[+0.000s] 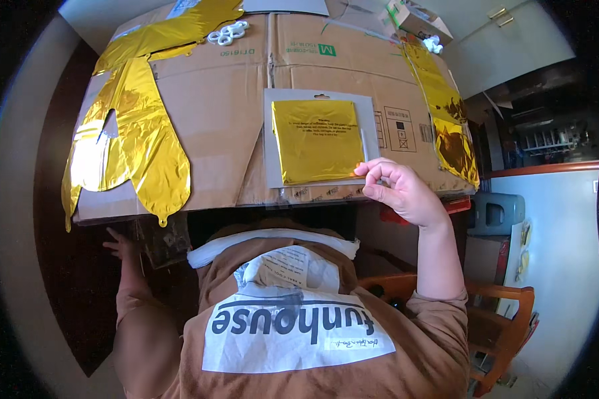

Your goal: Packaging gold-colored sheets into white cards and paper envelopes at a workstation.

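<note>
A flat packet of folded gold foil lies on a grey backing card with a hanging slot, on top of the cardboard surface. A thin white straw-like stick runs along its right side. My right hand is over the lower right corner of the packet, fingers curled and drawn together. At its fingertips shows a small orange thing, too small to name. My left hand is off the surface, below its front left edge; its fingers are spread and it holds nothing.
A gold foil letter-shaped balloon lies flat at the left, overhanging the front edge. More gold foil covers the far left. Another foil piece is at the right. White rings sit far left. A wooden chair stands right.
</note>
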{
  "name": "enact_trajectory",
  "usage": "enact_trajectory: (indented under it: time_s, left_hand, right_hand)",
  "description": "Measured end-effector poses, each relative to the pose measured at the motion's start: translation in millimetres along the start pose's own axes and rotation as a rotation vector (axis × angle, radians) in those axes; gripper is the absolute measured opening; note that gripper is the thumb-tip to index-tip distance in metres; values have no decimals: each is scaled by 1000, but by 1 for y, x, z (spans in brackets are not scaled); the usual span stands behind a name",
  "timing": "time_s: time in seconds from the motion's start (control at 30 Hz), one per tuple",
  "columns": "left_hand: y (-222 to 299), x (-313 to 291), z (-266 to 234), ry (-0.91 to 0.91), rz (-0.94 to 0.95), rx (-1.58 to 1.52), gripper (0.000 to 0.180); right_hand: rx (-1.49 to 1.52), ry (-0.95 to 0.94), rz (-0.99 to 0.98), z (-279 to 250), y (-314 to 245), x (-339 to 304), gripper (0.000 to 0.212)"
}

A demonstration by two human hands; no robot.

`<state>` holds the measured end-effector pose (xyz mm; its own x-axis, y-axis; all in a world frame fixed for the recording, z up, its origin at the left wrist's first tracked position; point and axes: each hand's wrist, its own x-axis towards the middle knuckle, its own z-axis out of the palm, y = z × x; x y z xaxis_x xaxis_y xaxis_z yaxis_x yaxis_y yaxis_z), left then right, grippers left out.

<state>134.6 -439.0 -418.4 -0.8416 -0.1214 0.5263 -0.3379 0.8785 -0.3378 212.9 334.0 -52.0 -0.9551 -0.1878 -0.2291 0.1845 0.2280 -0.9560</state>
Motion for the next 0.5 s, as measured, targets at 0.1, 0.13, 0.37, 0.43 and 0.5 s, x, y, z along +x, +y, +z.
enact_trajectory:
  time_s: [0.1, 0.13, 0.37, 0.43, 0.5]
  left_hand:
    - [41, 20, -43, -164, -121, 37, 33]
    - [21, 38, -54, -415, -52, -190, 40]
    - [36, 73, -230, -630, 195, 161, 77]
    - [63, 85, -307, -736, 299, 131, 67]
    - [114, 102, -406, -936, 326, -212, 52]
  right_hand:
    - [-26, 35, 14, 7, -6, -4, 21]
    - [-20, 42, -4, 5, -4, -4, 20]
    - [-344, 190, -245, 4, -8, -31, 22]
    - [-557, 261, -311, 7, -3, -41, 38]
    - [-839, 313, -310, 18, 5, -46, 65]
